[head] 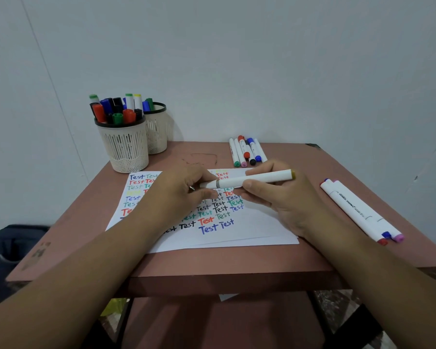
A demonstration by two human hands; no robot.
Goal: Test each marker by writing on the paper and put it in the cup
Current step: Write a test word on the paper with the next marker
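A white marker [249, 180] is held level above the paper [227, 233], between both hands. The right hand [282, 197] is curled around the barrel, thumb beneath and fingers over the top. The left hand [184, 191] is pinched on the cap end, just past a grey band; the cap appears to be about to be pulled off or pushed home (which of the two cannot be told).

The marker's long axis runs almost straight across from hand to hand, with a slight upward tilt toward the right. The olive-tipped tail points out past the right hand, and the capped end points into the left hand.

Several things could go wrong from here. If the cap is tugged off with a jerk, the exposed nib may be swept across the rows of "Test" already written under the hands, and they would be smeared. A freed cap could be dropped and rolled off the counter [237, 263], whose near edge lies just below the wrists. If the pen is two-ended, the wrong end may be tested.

The front cup [122, 144], well beyond the left hand, is already crowded, so a marker pushed in there could be jammed or another knocked out; a second cup [157, 132] stands behind it. Untested markers are laid beyond the right hand [247, 152] and to its right [358, 210].
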